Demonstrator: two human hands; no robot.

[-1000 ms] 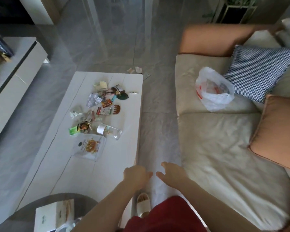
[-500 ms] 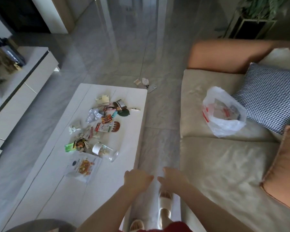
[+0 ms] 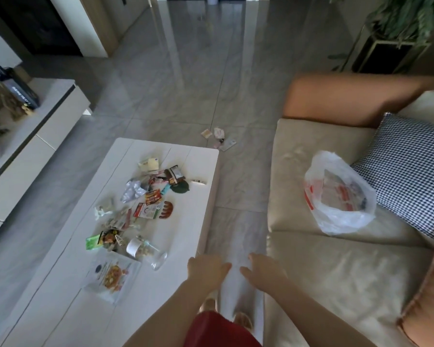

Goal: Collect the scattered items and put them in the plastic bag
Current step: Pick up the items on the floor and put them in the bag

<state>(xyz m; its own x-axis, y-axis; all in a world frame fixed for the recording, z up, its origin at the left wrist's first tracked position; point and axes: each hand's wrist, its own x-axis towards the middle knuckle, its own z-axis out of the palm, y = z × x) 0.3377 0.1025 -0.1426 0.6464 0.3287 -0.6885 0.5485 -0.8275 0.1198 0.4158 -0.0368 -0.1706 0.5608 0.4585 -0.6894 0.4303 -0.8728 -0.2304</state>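
Wrappers (image 3: 148, 196) strewn on white table (image 3: 186, 221), crumpled translucent plastic bag (image 3: 341, 196) gaping on sofa (image 3: 336, 271), both hands' grip loose, empty

You see a dim room; soft daylight comes from the top and shines in streaks on the floor (image 3: 186, 78). Edges bend from the wide lens, and details look slightly blurred.

Wrappers (image 3: 149, 196), a jar (image 3: 145, 249) and a packet (image 3: 112, 274) litter the table (image 3: 186, 234). More scraps (image 3: 218, 137) lie on the floor (image 3: 186, 96). The bag (image 3: 338, 194) sits on the sofa (image 3: 336, 271).
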